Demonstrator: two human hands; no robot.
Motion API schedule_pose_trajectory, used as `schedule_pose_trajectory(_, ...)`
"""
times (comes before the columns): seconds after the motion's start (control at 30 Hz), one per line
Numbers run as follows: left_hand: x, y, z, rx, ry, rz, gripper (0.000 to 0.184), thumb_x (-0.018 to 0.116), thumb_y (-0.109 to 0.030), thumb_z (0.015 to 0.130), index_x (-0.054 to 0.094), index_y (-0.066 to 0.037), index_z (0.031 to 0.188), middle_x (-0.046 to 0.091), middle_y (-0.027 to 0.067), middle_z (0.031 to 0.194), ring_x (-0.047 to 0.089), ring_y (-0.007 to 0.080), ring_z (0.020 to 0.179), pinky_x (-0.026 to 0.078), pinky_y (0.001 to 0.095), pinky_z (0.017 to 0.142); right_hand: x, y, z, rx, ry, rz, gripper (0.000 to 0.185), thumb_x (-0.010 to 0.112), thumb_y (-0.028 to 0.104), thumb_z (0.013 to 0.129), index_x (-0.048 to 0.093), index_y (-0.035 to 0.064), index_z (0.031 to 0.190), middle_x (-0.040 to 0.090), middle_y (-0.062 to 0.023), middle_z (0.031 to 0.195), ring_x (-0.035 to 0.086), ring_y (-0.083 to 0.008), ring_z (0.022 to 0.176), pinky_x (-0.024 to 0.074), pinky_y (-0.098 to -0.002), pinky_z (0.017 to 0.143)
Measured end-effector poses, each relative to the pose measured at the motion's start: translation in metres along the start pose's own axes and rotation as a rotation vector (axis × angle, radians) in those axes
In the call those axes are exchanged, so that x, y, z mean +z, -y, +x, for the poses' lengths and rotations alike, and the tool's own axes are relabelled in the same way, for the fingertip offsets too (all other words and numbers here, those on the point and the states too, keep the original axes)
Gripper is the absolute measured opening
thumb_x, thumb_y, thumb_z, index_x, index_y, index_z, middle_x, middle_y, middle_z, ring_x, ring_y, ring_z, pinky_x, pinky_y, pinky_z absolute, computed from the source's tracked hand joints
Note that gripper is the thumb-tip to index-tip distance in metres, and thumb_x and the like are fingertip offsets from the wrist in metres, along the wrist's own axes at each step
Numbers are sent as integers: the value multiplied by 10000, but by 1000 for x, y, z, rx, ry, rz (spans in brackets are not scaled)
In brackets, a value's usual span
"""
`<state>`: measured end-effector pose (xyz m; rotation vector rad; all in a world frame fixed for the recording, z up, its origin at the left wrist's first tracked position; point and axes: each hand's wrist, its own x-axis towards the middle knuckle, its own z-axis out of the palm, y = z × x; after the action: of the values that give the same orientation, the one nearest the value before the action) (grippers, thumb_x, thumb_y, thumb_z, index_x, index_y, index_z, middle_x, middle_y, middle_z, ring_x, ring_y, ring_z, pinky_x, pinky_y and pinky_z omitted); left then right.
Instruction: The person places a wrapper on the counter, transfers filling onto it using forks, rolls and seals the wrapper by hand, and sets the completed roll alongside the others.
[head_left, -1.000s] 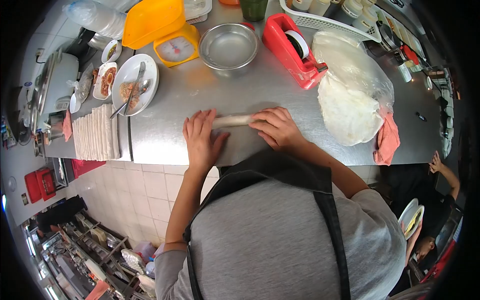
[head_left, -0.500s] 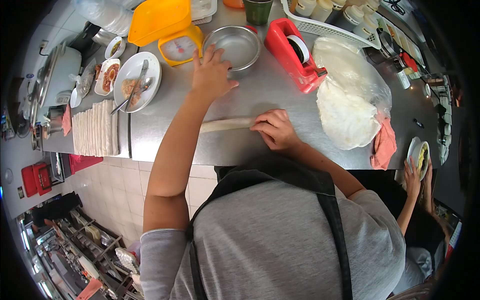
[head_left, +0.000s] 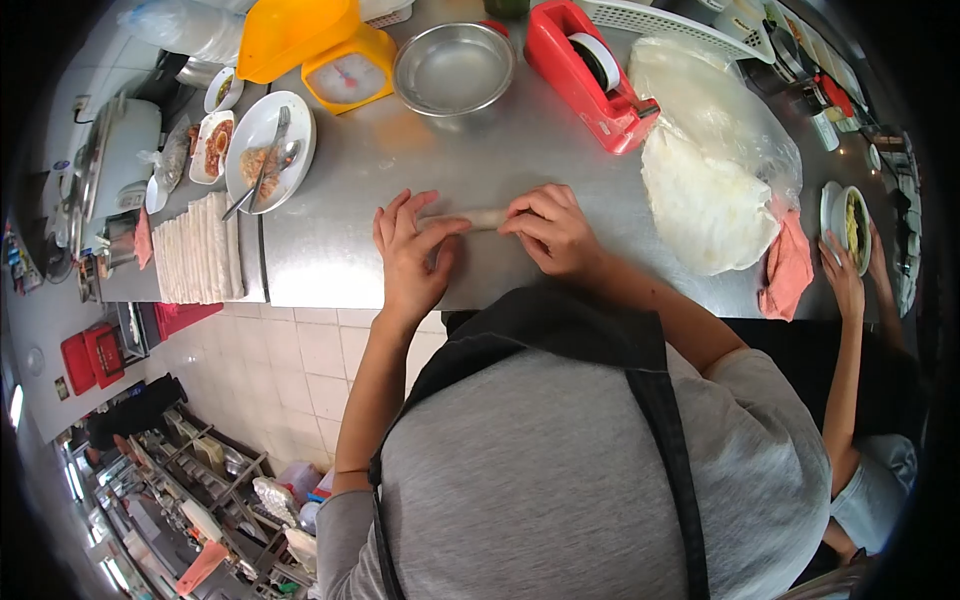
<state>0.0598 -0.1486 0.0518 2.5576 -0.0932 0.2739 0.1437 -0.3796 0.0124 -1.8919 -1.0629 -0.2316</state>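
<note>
A thin pale roll [head_left: 486, 219] lies crosswise on the steel table, close to its front edge. At its left end is my left hand [head_left: 415, 250], fingers spread, with the index finger laid along the roll. My right hand [head_left: 552, 228] pinches the right end between thumb and fingers. Beyond the roll stands a metal bowl [head_left: 454, 70]. Several similar rolls [head_left: 197, 250] lie side by side at the left. On the right, a stack of thin white sheets [head_left: 700, 205] sits partly inside a clear plastic bag [head_left: 690, 80].
A plate [head_left: 297, 140] with food and cutlery, a yellow scale [head_left: 348, 75] and a red tape dispenser [head_left: 575, 75] stand on the steel table [head_left: 350, 220]. A pink cloth [head_left: 787, 265] lies at right. Another person's hands [head_left: 845, 275] hold a dish [head_left: 856, 230] there.
My left hand went to the metal bowl and has come back to the roll's left end. My right hand has stayed at the right end. The other person's dish has moved farther up the right side.
</note>
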Motion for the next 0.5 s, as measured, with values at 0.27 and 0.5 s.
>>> schedule_pose_trajectory(0.27, -7, 14, -9, 11, -118, 220, 358, 790, -153, 788, 740, -233, 1133, 560, 71, 1371, 416, 374, 1396, 192, 613, 1194, -2, 0, 0, -32, -19, 1, 254, 731, -72, 705, 725, 104, 887, 654, -25, 985, 612, -245, 939, 437, -394, 888)
schedule_pose_trajectory(0.5, 15, 2, -9, 80, -33, 315, 510, 827, -282, 796, 682, -181, 1274, 565, 59, 1390, 433, 343, 1397, 180, 622, 1197, -1, -1, -1, -35, -3, 13, 256, 718, -78, 698, 723, 110, 871, 655, -18, 972, 609, -244, 934, 435, -391, 880)
